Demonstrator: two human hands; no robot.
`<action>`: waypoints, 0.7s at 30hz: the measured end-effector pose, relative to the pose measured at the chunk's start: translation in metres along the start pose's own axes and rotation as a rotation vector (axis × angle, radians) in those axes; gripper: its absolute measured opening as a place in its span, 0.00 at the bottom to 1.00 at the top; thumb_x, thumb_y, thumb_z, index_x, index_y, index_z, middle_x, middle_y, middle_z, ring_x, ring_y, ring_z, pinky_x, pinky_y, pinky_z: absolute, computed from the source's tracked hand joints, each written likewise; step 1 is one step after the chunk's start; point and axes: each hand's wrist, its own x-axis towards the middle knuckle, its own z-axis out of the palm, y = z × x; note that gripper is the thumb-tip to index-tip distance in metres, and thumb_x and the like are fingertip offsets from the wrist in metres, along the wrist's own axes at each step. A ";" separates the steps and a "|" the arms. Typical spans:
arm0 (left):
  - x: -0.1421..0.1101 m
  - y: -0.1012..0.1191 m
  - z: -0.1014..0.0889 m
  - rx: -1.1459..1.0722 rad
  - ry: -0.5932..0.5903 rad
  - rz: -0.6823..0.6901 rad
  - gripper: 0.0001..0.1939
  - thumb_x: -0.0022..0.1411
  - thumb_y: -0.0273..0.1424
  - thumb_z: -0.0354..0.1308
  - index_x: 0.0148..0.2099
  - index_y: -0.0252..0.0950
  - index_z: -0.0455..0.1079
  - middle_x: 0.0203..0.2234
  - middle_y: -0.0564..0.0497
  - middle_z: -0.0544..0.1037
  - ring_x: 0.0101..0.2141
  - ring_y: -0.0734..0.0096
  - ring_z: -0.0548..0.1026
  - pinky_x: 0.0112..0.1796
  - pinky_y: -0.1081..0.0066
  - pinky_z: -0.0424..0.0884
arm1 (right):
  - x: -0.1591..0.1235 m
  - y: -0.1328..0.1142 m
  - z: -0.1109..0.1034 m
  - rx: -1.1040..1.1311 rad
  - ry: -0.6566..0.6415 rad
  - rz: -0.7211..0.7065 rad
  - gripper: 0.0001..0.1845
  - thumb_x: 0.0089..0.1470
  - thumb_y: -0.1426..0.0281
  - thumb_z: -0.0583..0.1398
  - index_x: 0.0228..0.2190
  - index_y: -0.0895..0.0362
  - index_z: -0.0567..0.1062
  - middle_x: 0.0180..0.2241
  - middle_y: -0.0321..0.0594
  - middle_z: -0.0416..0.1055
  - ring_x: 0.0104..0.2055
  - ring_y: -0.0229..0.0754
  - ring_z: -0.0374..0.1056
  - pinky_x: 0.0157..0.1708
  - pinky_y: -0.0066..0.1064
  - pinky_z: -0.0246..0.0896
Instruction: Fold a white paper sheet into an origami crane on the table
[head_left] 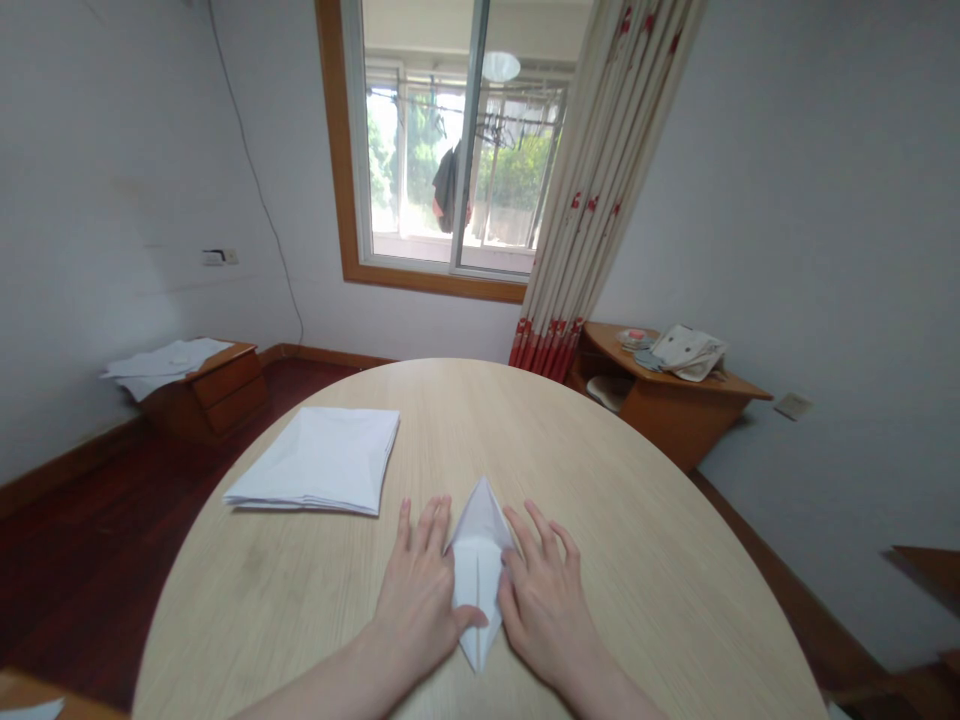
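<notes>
A narrow, kite-shaped piece of folded white paper (478, 575) lies on the round table (637, 560), its points facing away from me and toward me. A crease or seam runs down its middle, and its far part looks raised into a peak. My left hand (420, 590) grips its left edge, the thumb lying across the near part and the other fingers stretched on the tabletop. At the right edge, my right hand (547, 595) holds the paper between thumb and a bent finger, with its remaining fingers extended. Parts of the paper's edges are hidden under my fingers.
A stack of white paper sheets (322, 460) sits on the table's left side. Beyond the table stand a small drawer cabinet (229, 390) with papers on top and a corner desk (675, 410) holding a cloth bag (688, 352). A curtain (581, 200) hangs beside the window.
</notes>
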 end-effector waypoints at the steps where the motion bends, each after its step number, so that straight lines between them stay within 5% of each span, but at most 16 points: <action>1: 0.000 -0.001 0.001 -0.009 0.012 -0.002 0.31 0.53 0.56 0.58 0.44 0.33 0.76 0.60 0.34 0.63 0.61 0.41 0.57 0.59 0.39 0.44 | 0.000 0.001 0.001 0.009 0.016 -0.010 0.09 0.56 0.71 0.54 0.29 0.56 0.73 0.57 0.46 0.65 0.64 0.55 0.48 0.58 0.50 0.40; 8: 0.001 -0.007 0.012 -0.028 0.077 -0.029 0.32 0.53 0.58 0.57 0.42 0.32 0.74 0.60 0.32 0.61 0.62 0.42 0.54 0.59 0.40 0.43 | 0.002 0.010 0.000 0.061 0.081 -0.083 0.10 0.58 0.71 0.54 0.28 0.55 0.73 0.61 0.42 0.60 0.64 0.51 0.46 0.60 0.48 0.36; 14: 0.002 -0.008 0.011 -0.014 0.006 -0.014 0.32 0.48 0.53 0.65 0.45 0.30 0.72 0.63 0.30 0.55 0.63 0.41 0.49 0.59 0.39 0.40 | 0.004 0.017 -0.006 0.112 0.120 -0.275 0.10 0.58 0.71 0.54 0.40 0.56 0.74 0.57 0.44 0.66 0.62 0.46 0.52 0.61 0.42 0.36; 21: 0.005 -0.019 0.011 -0.055 -0.012 0.056 0.31 0.46 0.50 0.68 0.47 0.34 0.72 0.65 0.32 0.49 0.64 0.41 0.47 0.58 0.36 0.38 | 0.006 0.027 -0.012 0.194 -0.097 -0.412 0.15 0.55 0.72 0.53 0.43 0.57 0.74 0.48 0.41 0.74 0.61 0.45 0.56 0.64 0.45 0.24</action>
